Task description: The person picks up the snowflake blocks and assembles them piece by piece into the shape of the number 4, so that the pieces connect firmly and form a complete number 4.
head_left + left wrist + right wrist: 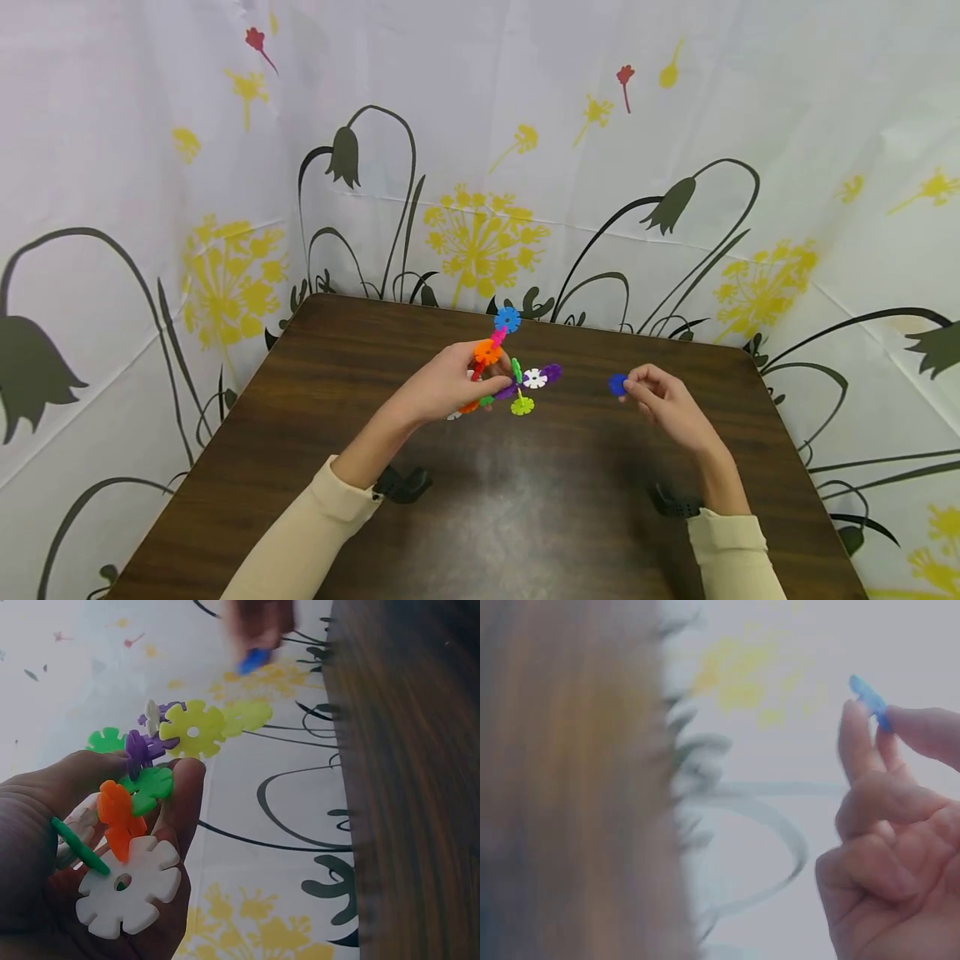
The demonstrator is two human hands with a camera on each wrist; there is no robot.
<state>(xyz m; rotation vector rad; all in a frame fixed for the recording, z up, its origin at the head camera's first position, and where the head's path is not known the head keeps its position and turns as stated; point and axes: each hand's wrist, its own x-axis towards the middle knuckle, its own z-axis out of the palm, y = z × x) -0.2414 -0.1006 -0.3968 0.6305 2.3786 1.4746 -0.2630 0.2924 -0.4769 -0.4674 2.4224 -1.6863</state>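
Note:
My left hand (448, 382) holds a chain of joined notched plastic discs above the table. In the left wrist view its white disc (129, 889), orange disc (118, 817), green disc (152, 787) and yellow disc (193, 730) show, some cradled by the curled fingers. A light blue disc (507, 320) tops the upper end in the head view, and a purple disc (552, 372) sticks out to the right. Apart from it, on the right, my right hand (671, 408) pinches a single blue disc (617, 384) between thumb and fingertips.
The dark wooden table (525, 500) spreads below both hands. Behind it and along its sides hangs a white curtain (465, 100) printed with flowers. A black wrist strap device (405, 485) sits at the left cuff, another (672, 502) at the right.

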